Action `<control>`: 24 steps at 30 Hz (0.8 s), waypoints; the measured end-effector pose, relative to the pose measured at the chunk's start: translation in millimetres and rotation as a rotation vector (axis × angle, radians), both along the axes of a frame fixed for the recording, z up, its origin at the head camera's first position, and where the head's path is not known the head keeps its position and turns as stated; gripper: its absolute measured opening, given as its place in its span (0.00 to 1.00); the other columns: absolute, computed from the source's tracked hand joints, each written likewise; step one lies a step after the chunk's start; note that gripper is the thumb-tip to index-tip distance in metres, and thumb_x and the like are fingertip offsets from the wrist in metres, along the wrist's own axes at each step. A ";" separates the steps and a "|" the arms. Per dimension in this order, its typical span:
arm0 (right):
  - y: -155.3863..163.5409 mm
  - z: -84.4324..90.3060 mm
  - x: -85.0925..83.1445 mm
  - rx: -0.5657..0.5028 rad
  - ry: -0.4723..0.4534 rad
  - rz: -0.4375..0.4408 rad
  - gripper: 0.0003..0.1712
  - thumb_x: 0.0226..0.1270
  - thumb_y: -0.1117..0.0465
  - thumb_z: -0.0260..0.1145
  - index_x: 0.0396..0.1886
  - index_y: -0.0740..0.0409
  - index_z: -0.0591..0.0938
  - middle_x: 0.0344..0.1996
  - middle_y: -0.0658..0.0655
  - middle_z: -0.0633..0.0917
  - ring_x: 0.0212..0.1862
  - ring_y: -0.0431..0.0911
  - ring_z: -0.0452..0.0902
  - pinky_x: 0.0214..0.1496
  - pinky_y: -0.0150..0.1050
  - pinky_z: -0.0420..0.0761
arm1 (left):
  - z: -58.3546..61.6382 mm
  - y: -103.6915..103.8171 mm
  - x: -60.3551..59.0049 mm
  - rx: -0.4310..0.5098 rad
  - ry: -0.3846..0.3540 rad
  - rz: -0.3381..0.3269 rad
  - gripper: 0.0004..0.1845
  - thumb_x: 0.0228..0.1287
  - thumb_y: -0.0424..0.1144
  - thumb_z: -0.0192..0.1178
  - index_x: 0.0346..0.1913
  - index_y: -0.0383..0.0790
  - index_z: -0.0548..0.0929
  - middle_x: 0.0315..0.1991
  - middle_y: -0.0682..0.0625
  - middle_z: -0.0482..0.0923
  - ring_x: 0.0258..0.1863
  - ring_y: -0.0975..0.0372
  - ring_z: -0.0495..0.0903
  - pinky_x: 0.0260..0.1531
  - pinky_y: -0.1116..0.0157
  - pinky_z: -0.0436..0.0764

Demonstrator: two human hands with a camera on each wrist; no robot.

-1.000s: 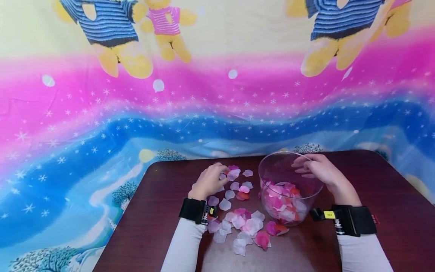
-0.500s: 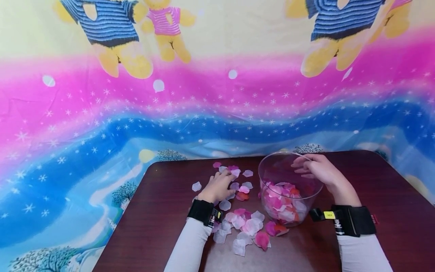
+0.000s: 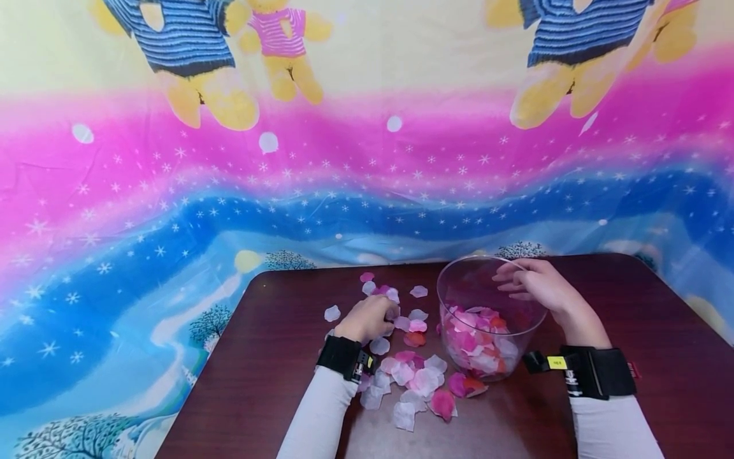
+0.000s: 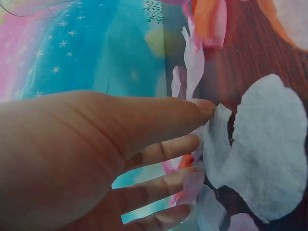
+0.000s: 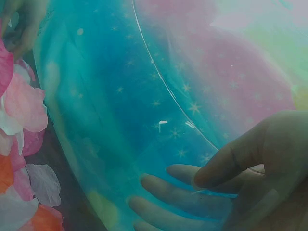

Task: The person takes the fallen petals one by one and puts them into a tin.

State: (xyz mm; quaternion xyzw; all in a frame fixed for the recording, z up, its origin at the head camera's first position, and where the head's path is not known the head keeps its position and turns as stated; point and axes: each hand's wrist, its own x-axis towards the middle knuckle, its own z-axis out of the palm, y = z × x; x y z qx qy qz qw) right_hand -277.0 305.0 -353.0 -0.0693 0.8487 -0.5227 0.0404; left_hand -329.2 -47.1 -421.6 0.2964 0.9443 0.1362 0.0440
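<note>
My left hand (image 3: 367, 317) is low over scattered fabric petals on the table, fingers bent inward. In the left wrist view, thumb and fingertips close on white and pink petals (image 4: 216, 149); exactly how many they hold is hidden. My right hand (image 3: 541, 287) holds the rim of a clear plastic bucket (image 3: 482, 293). Through its wall in the right wrist view, the fingers (image 5: 183, 197) show on one side, with the thumb on the other. Pink, white and orange petals (image 3: 473, 338) fill the bucket's lower part.
A loose cluster of petals (image 3: 421, 379) lies in front of the bucket, left of its base. Several single petals (image 3: 419, 291) are spread farther back. The dark red wooden table (image 3: 665, 319) ends against a printed cloth backdrop (image 3: 367, 159).
My left hand first shifted right and its fingers reached out, then bent inward over the petals, nudging a few toward me. The right hand and the bucket stay in place.
</note>
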 end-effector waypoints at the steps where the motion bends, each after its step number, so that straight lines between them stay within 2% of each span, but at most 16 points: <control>1: -0.2 0.3 0.2 0.000 0.000 0.000 0.24 0.77 0.67 0.41 0.65 0.72 0.73 0.61 0.73 0.79 0.61 0.65 0.78 0.60 0.57 0.79 | 0.5 0.0 0.0 0.016 -0.013 -0.003 0.08 0.63 0.34 0.71 0.44 0.45 0.91 0.41 0.53 0.85 0.38 0.63 0.78 0.41 0.63 0.81; 5: -0.5 0.8 0.8 0.004 0.000 -0.001 0.24 0.78 0.67 0.41 0.65 0.72 0.73 0.62 0.73 0.79 0.62 0.66 0.78 0.61 0.58 0.79 | 1.9 0.0 1.0 0.040 -0.063 0.020 0.04 0.64 0.33 0.70 0.38 0.45 0.91 0.33 0.56 0.84 0.30 0.66 0.77 0.33 0.67 0.79; 8: -0.6 0.4 0.2 0.000 0.000 0.001 0.24 0.78 0.67 0.40 0.66 0.73 0.72 0.62 0.73 0.78 0.62 0.66 0.78 0.61 0.58 0.78 | 2.1 -0.1 1.8 0.038 -0.074 0.039 0.04 0.65 0.32 0.69 0.37 0.45 0.91 0.30 0.57 0.82 0.28 0.67 0.76 0.31 0.68 0.78; 13: 0.3 -1.1 -1.3 -0.015 0.001 0.007 0.25 0.78 0.67 0.40 0.66 0.74 0.72 0.62 0.74 0.78 0.62 0.67 0.77 0.62 0.59 0.77 | 4.3 -1.7 2.3 0.044 -0.072 0.016 0.05 0.66 0.31 0.67 0.33 0.43 0.90 0.25 0.57 0.77 0.25 0.66 0.73 0.28 0.69 0.74; 17: 0.5 -1.1 -1.2 -0.016 -0.007 0.010 0.25 0.78 0.67 0.40 0.66 0.74 0.71 0.62 0.74 0.78 0.63 0.67 0.77 0.62 0.60 0.77 | 13.1 -6.8 4.6 0.079 -0.103 -0.009 0.07 0.68 0.30 0.65 0.30 0.38 0.88 0.20 0.55 0.67 0.21 0.65 0.66 0.26 0.69 0.70; 20: 0.2 -0.6 -0.7 -0.013 -0.010 0.010 0.25 0.78 0.67 0.40 0.66 0.74 0.72 0.62 0.73 0.78 0.62 0.66 0.77 0.61 0.59 0.78 | 25.4 -11.7 8.5 0.111 -0.099 -0.018 0.06 0.68 0.29 0.66 0.32 0.37 0.89 0.23 0.54 0.73 0.22 0.65 0.69 0.29 0.68 0.73; 22: -0.1 0.0 -0.4 -0.011 -0.009 0.003 0.24 0.78 0.67 0.41 0.65 0.73 0.73 0.62 0.73 0.79 0.62 0.66 0.78 0.61 0.57 0.79 | 35.2 -14.7 11.9 0.129 -0.073 -0.033 0.05 0.67 0.29 0.66 0.35 0.38 0.89 0.29 0.53 0.80 0.27 0.66 0.74 0.34 0.67 0.78; 24: 0.2 0.2 0.1 -0.007 -0.009 -0.003 0.24 0.77 0.67 0.41 0.65 0.72 0.73 0.62 0.72 0.79 0.62 0.65 0.78 0.60 0.56 0.79 | 44.5 -17.2 14.7 0.144 -0.046 -0.049 0.04 0.67 0.29 0.66 0.37 0.39 0.90 0.34 0.52 0.84 0.30 0.66 0.77 0.38 0.65 0.80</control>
